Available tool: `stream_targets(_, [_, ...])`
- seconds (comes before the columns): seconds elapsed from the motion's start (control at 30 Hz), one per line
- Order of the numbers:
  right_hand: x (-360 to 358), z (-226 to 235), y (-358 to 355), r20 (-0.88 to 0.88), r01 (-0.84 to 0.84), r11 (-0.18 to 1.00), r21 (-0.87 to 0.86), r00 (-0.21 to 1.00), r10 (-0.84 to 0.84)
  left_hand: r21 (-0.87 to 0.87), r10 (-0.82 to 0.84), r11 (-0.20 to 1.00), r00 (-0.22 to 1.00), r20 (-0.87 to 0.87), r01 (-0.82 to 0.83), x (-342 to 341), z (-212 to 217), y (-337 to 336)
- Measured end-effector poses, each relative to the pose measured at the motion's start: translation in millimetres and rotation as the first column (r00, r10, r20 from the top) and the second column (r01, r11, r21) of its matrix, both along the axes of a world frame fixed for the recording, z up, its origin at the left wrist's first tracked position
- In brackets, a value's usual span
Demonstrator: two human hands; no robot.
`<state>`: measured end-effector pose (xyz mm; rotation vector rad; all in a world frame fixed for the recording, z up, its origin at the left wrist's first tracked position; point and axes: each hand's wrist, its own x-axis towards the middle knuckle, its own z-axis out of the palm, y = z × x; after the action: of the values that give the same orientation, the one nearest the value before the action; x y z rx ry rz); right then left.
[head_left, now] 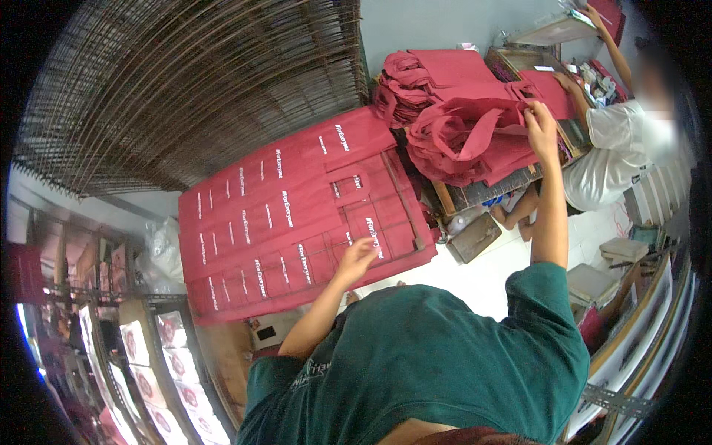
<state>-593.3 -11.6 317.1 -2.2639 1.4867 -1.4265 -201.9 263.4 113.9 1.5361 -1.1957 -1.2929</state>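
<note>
Right hand (541, 122) is up on the heap of maroon tote bags (463, 122), fingers pinched on a bag's edge at the heap's right side — looks like the pick-up step. Left hand (357, 256) rests spread and empty on the flat printed maroon bags (289, 215), laid out left of the heap on the worktop (482, 194). Next, I'd judge, one bag needs peeling free without dragging tangled handles. Right of the heap, a co-worker in a white shirt (619, 152) sits reaching too.
</note>
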Motion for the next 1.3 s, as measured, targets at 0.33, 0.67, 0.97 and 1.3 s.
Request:
stream_targets(0.33, [-28.1, 76.2, 38.1, 0.465, -0.837, 0.494, -0.236, 0.349, 0.814, -0.043, -0.054, 0.893, 0.012, -0.998, 0.449, -78.1, 94.6, -78.0])
stream_targets(0.67, [52.7, 143.7, 41.4, 0.541, -0.925, 0.079, -0.371, -0.146, 0.828, -0.218, -0.2, 0.955, -0.104, -0.974, 0.202, -39.5, 189.2, -52.9])
stream_targets(0.97, [62.1, -40.0, 81.5, 0.94, -0.86, 0.505, 0.079, 0.233, 0.25, -0.197, -0.188, 0.98, 0.471, -0.862, 0.032, -20.6, 202.0, -51.1])
stream_targets(1.3, [78.9, -140.8, 207.5, 0.83, -0.991, 0.128, -0.028, -0.094, -0.55, 0.147, 0.214, 0.977, 0.785, -0.582, -0.158, 51.3, 139.3, 6.7])
